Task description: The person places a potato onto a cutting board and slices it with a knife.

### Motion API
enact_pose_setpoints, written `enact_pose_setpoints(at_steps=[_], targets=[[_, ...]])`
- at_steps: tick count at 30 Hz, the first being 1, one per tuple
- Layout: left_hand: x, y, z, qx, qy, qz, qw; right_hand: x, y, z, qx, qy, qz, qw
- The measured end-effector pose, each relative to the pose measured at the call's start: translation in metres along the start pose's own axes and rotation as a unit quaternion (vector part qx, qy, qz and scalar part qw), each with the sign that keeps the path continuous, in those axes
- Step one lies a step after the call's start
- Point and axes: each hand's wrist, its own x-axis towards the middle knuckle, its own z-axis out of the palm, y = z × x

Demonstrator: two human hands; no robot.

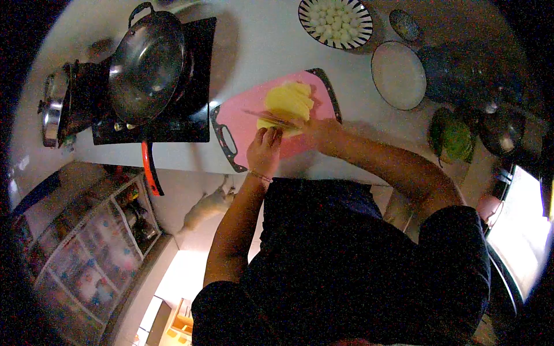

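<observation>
A pink cutting board (248, 112) with dark corners lies at a slant on the white counter. On it is a pile of thin yellow slices (288, 101), which look like potato. My right hand (323, 135) grips a knife (271, 117), its blade lying across the near side of the pile and slightly blurred. My left hand (264, 151), fingers bent and close together, holds the near edge of the yellow food just beside the blade. The knife's handle is hidden in my right hand.
A wok (147, 69) sits on the black stove (199, 86) at left, near a red handle (151, 170). A striped bowl of white balls (336, 22), a white plate (398, 75) and a green vegetable (457, 140) stand right. A cat (208, 207) is on the floor.
</observation>
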Motion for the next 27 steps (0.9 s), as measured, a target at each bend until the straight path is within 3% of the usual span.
enact_pose_setpoints(at_steps=[4,6,12,15,19,24,27], targets=[[-0.007,-0.002,0.016,0.017,0.027,-0.003,0.999,-0.036,-0.021,0.002,-0.106,0.035,0.013,0.994],[-0.009,-0.003,0.017,0.029,0.013,-0.007,0.999,-0.056,-0.035,-0.024,-0.137,-0.014,0.007,0.990],[-0.007,-0.003,0.015,0.000,-0.003,-0.017,1.000,-0.066,-0.017,-0.010,-0.161,0.031,-0.048,0.985],[-0.007,-0.003,0.015,0.004,-0.020,-0.031,0.999,-0.062,-0.022,-0.016,-0.179,-0.012,-0.021,0.984],[-0.009,-0.006,0.017,0.002,-0.011,-0.018,1.000,-0.052,-0.019,-0.014,-0.147,0.021,-0.053,0.988],[-0.006,-0.004,0.011,-0.016,-0.019,-0.031,0.999,-0.036,-0.013,-0.008,-0.092,0.130,-0.142,0.977],[-0.005,-0.005,0.007,-0.002,-0.013,-0.016,1.000,-0.021,-0.012,-0.006,-0.107,-0.006,-0.038,0.993]])
